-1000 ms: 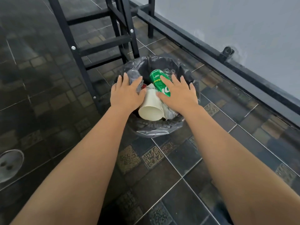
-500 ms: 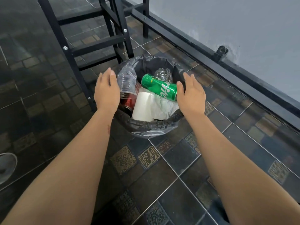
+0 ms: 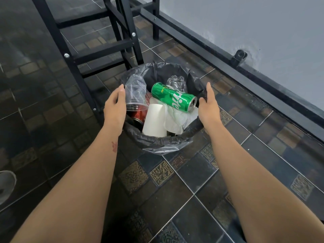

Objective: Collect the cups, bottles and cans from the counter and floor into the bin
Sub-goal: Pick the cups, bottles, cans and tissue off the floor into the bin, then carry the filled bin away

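Note:
A bin lined with a black bag (image 3: 163,142) stands on the tiled floor. Inside lie a green can (image 3: 172,97), a white paper cup (image 3: 155,121), a clear plastic cup (image 3: 135,91), a red can (image 3: 135,114), a crushed clear bottle (image 3: 176,83) and crumpled white paper (image 3: 177,118). My left hand (image 3: 114,106) sits at the bin's left rim, fingers together, beside the clear cup. At the right rim is my right hand (image 3: 208,106), thumb apart. Both hands lie against the bag's edges; I cannot tell whether they grip it.
A black metal frame (image 3: 98,51) with crossbars stands just behind and left of the bin. A black rail (image 3: 228,65) runs along the grey wall at the right. A grey shoe (image 3: 6,184) shows at the left edge. Dark patterned tiles cover the floor.
My hands have lifted off the rubbish they were pressing and moved apart to the left and right rims of the bin. The green can and cups now lie uncovered.

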`<state>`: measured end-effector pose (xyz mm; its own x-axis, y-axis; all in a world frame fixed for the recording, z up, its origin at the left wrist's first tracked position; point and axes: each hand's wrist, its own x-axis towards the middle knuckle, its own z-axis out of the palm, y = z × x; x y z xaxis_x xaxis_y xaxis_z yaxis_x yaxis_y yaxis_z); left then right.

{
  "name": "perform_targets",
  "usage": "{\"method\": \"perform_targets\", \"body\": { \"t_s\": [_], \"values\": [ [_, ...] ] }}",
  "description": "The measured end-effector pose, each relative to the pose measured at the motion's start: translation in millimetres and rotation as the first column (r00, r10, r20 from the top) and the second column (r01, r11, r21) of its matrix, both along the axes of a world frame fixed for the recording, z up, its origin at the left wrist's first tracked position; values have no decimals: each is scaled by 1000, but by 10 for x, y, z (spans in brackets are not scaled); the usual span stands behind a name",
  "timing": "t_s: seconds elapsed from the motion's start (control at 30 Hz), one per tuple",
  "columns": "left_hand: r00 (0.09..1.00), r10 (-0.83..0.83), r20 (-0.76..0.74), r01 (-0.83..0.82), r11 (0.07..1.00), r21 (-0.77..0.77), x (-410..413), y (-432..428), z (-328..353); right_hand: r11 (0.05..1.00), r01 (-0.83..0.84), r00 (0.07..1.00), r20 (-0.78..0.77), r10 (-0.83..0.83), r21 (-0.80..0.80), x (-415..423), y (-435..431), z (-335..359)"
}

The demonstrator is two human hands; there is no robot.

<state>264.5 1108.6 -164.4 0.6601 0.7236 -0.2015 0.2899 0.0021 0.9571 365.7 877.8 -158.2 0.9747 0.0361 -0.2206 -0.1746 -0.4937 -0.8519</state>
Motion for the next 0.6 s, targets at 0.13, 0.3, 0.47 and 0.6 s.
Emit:
{"method": "perform_targets", "body": {
  "t_s": [0.13, 0.3, 0.47, 0.6],
  "values": [
    [999, 30, 43, -26, 995, -95, -22, -71, 22, 999, 39, 999, -33, -39, 15, -49, -12, 37],
    [996, -67, 51, 69, 997, -34, -145, -145, 188, 995, 70, 997, -46, -67, 66, -295, -110, 211],
    [989, -136, -56, 136, 991, -6, -384, -217, 698, 989, 148, 981, -130, -143, 28, -630, -210, 856],
    [981, -124, -150, 118, 992, -48, -666, -322, 1450, 980, 186, 976, -125, -176, 67, -920, -274, 1607]
  ]
}}
